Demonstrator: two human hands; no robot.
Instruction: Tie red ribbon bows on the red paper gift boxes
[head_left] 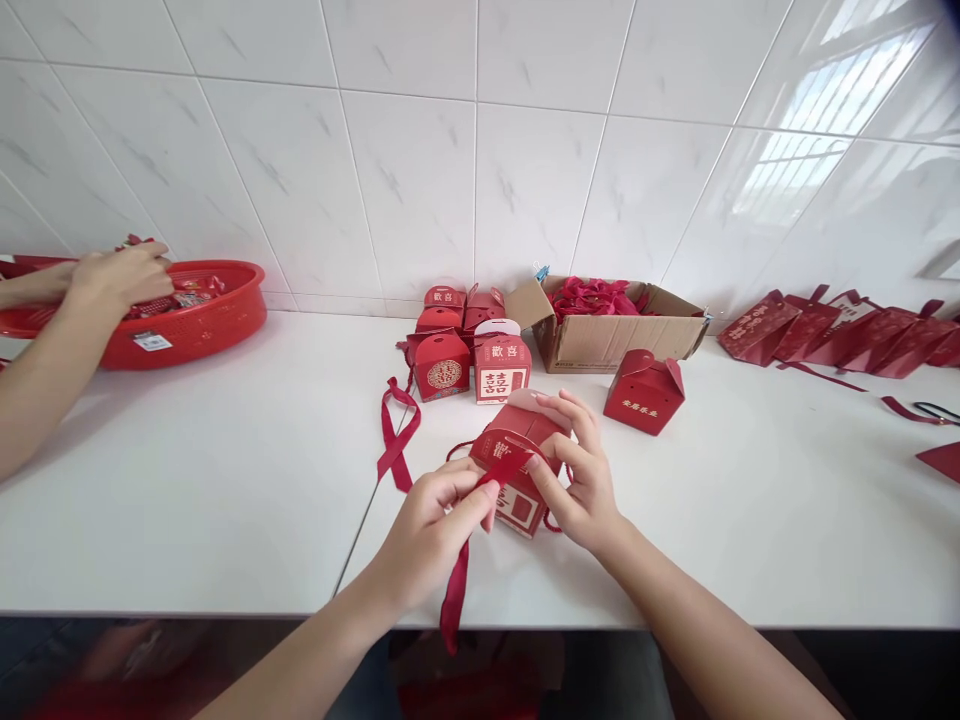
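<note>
Ribbon (454, 598) dangles across the table's (225, 500) front edge, its upper part pinched between the thumb and fingers of your left hand (442, 515). Your right hand (589, 490) grips the red box (519, 512) — thumb at the front by the strip, fingers around the top flap. That box sits between your hands, red cord at its sides. Just beyond, a crossed strip (399, 440) lies leftward, and a small box (643, 395) with gold lettering stands to the right. Farther back are some grouped boxes (442, 370), a carton (622, 342) of bunched red material and — far left — a co-worker's hand (124, 280) over a red basin (217, 335). Tiled wall (412, 150) behind.
</note>
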